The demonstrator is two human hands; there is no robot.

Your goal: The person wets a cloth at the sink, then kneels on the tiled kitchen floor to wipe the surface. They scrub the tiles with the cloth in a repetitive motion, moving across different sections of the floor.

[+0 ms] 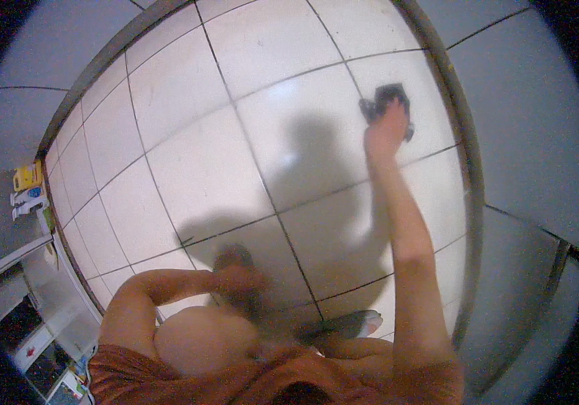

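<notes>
My right hand [386,132] is stretched far forward, its fingers pressed over a dark, crumpled cloth [390,95]. The cloth lies on the white tiled floor [183,182], close to the right-hand border. Nearer my body, my left hand [241,278] is held low beside my bent knee [203,336]. A dark rounded patch shows just beyond its fingers; blur and shadow hide whether it is something held.
A dark skirting strip [466,167] runs along the right wall [522,152]. At the left edge stand a yellow jug [27,176] and white spray bottles [29,205], beside a white shelf-like unit [49,283]. My foot [370,323] rests on the floor near me.
</notes>
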